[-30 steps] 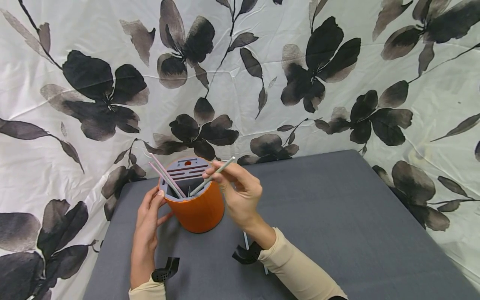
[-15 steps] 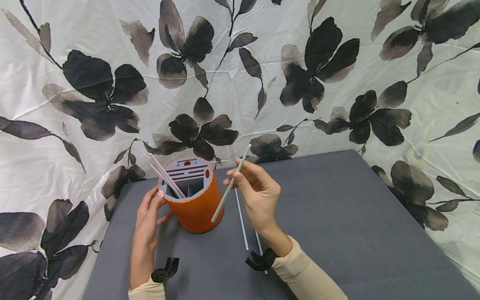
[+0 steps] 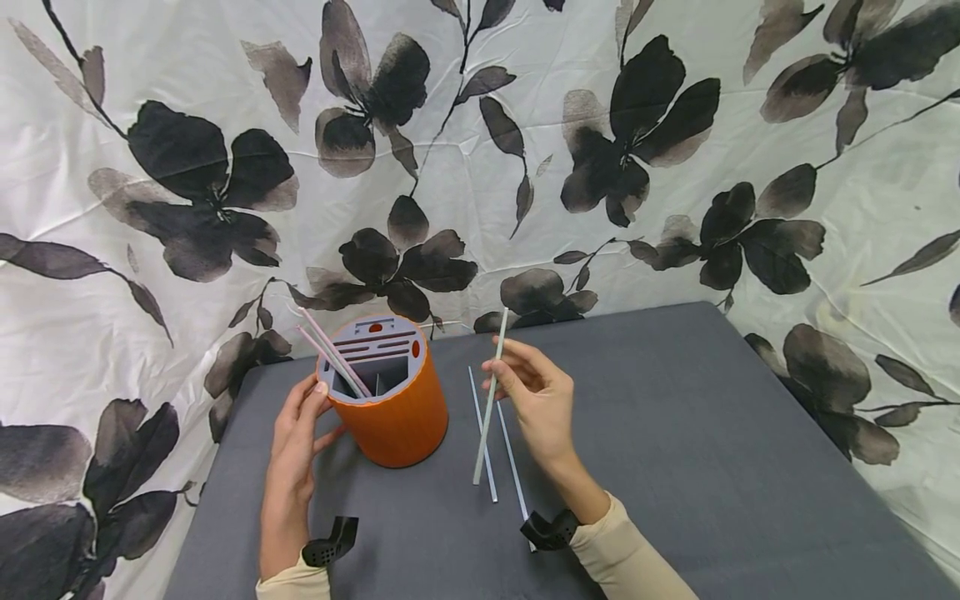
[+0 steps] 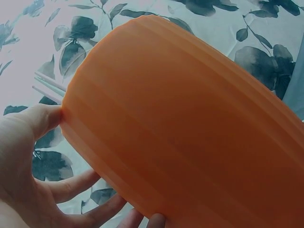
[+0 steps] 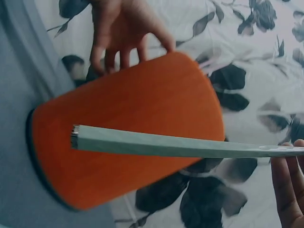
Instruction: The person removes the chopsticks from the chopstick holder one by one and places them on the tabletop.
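My right hand [image 3: 542, 400] pinches a pale green chopstick [image 3: 486, 417] between thumb and fingers, its silver-capped end pointing down towards me. It hangs above the table, right of an orange utensil holder [image 3: 401, 429] with a grey slotted top. My left hand [image 3: 295, 442] rests on the holder's left side, thumb at the rim and fingers spread against the wall [image 4: 156, 118]. Pink and pale chopsticks [image 3: 337, 360] lean out of the holder's front left compartment. Two pale blue chopsticks [image 3: 514, 467] lie on the table under the right hand, one partly hidden by the held chopstick.
The grey table [image 3: 675, 450] extends to the right of the hands. A white fabric with dark flowers [image 3: 517, 192] hangs behind the table and along its sides. Dark camera mounts sit at both wrists.
My right hand has lifted the pale green chopstick out of the holder and moved it right, turning it more upright. The left hand and holder have stayed in place.
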Demonstrator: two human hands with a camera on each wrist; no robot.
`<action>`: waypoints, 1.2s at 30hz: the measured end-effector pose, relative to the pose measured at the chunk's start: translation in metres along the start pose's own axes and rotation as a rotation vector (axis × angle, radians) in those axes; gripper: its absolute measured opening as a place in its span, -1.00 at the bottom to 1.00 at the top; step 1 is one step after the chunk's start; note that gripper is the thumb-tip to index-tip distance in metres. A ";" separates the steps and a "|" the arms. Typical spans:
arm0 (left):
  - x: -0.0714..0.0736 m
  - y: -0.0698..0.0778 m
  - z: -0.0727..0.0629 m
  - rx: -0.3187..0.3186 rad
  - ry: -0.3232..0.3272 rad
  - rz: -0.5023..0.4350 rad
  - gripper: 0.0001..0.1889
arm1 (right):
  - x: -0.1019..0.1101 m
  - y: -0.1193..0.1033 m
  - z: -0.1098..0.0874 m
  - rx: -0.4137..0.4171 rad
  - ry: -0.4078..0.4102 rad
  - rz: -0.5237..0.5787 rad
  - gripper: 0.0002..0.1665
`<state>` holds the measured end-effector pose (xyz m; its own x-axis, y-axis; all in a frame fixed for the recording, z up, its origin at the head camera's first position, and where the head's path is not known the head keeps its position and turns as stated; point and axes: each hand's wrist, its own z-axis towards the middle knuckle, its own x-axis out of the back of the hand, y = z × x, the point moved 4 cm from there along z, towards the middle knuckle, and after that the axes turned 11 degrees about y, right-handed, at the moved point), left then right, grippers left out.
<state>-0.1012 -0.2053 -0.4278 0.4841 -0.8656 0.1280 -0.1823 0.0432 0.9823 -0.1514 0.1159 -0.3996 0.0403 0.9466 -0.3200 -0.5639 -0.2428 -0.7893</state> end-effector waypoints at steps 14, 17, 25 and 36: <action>0.000 0.000 0.001 0.006 0.007 -0.004 -0.36 | 0.037 0.048 -0.007 -0.256 -0.047 -0.135 -0.61; 0.000 0.000 0.002 0.010 0.009 -0.006 -0.36 | 0.043 0.057 -0.008 -0.307 -0.051 -0.155 -0.58; 0.000 0.002 0.004 0.003 0.005 0.003 -0.36 | 0.053 0.075 -0.007 -0.412 -0.061 -0.182 -0.57; -0.001 0.001 0.005 0.002 0.002 0.001 -0.36 | 0.067 0.105 -0.013 -0.509 -0.154 -0.395 -0.58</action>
<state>-0.1056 -0.2070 -0.4275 0.4860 -0.8644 0.1292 -0.1843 0.0432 0.9819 -0.1970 0.1515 -0.5106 0.0242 0.9953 0.0932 -0.0689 0.0947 -0.9931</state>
